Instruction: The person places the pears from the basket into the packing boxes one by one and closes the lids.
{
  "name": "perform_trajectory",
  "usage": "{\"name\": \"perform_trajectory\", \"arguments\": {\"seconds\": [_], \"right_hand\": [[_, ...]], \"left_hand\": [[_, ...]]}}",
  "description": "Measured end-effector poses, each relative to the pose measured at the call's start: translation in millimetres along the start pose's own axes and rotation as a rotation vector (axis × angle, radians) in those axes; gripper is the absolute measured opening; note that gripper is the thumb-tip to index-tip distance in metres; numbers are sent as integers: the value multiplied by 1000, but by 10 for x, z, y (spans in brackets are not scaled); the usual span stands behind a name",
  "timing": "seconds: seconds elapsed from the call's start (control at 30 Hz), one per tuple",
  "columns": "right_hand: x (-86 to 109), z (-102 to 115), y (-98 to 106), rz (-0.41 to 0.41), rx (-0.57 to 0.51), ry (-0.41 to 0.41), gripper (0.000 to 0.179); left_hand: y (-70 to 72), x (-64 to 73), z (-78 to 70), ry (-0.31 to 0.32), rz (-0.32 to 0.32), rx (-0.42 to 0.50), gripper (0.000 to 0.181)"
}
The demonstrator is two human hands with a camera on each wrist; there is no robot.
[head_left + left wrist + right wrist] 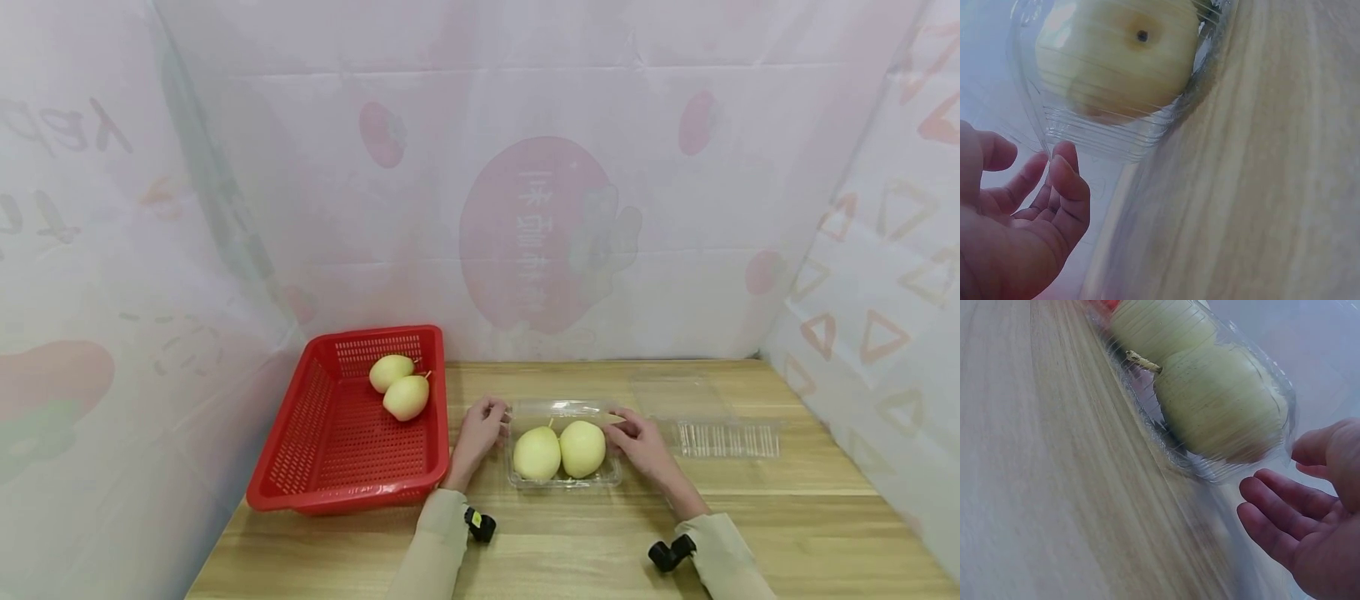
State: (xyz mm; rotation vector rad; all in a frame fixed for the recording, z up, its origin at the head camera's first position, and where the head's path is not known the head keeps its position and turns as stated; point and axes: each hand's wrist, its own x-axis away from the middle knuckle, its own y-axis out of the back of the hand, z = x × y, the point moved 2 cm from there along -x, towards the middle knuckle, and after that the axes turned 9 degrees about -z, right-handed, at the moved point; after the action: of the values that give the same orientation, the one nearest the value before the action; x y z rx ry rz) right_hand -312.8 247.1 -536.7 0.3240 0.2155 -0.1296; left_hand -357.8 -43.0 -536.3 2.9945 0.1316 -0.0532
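Note:
A clear plastic container stands on the wooden table, holding two pale yellow pears, a left pear and a right pear. At its left edge is my left hand. The left wrist view shows the bent fingertips right at the rim corner, with the thumb apart from them. My right hand is at the opposite end. There the thumb lies close against the container's corner, while the loose fingers spread just beside the wall.
Left of the container stands a red plastic basket, with two more pears near its back right. Another clear plastic container, ribbed along one side, lies to the right. A printed cloth hangs behind the table.

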Motion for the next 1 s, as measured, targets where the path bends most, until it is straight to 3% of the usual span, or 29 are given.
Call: {"name": "perform_trajectory", "arguments": {"seconds": [0.2, 0.33, 0.53, 0.67, 1.0], "right_hand": [[-12, -37, 10, 10, -68, 76, 38], [-16, -73, 25, 20, -115, 35, 39], [-10, -21, 53, -5, -32, -86, 40], [-7, 14, 57, -12, -1, -110, 40], [-12, -16, 42, 7, 64, -57, 43]], "left_hand": [[4, -12, -3, -9, -7, 12, 24], [2, -15, 4, -19, -13, -11, 23], [3, -9, 6, -33, -17, -30, 20], [10, -1, 1, -31, -11, -39, 19], [12, 10, 1, -38, -5, -66, 17]]}}
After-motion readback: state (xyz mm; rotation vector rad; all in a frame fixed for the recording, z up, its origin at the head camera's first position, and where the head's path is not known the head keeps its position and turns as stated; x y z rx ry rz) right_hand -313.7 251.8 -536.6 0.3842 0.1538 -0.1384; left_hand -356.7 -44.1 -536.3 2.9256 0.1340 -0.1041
